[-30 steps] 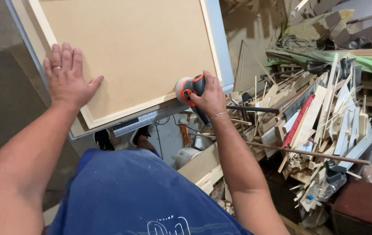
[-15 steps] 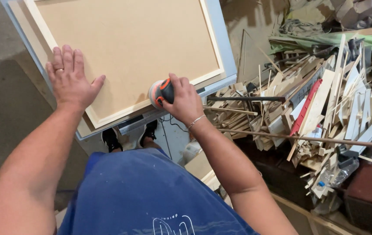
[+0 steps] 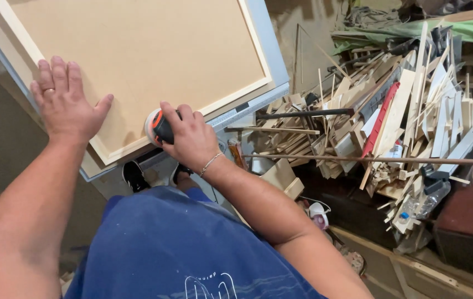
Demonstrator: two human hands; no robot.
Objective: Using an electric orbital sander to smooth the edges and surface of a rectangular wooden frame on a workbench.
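Head view, looking down. Big framed panel (image 3: 137, 66), tan board with pale wood strip border, lies flat on a grey worktable (image 3: 272, 55), filling the upper left. Right of the table: large pile of scrap wood strips and offcuts (image 3: 391, 116), a red strip (image 3: 380, 119) in the middle of it, one long thin rod (image 3: 358, 159) lying across the front. Blue shirt fills bottom centre.

Left hand (image 3: 67, 102): flat, fingers spread, palm pressed on the panel near its lower-left corner, grasping nothing. Ring on one finger.

Right hand (image 3: 192, 138): clenched around a small orange-and-black sander (image 3: 158, 126), its round pad sitting on the panel's near frame strip, close to the table edge. Thin chain bracelet on the wrist. The two hands are near each other, not touching.

Black shoes (image 3: 134, 176) visible under the table edge.
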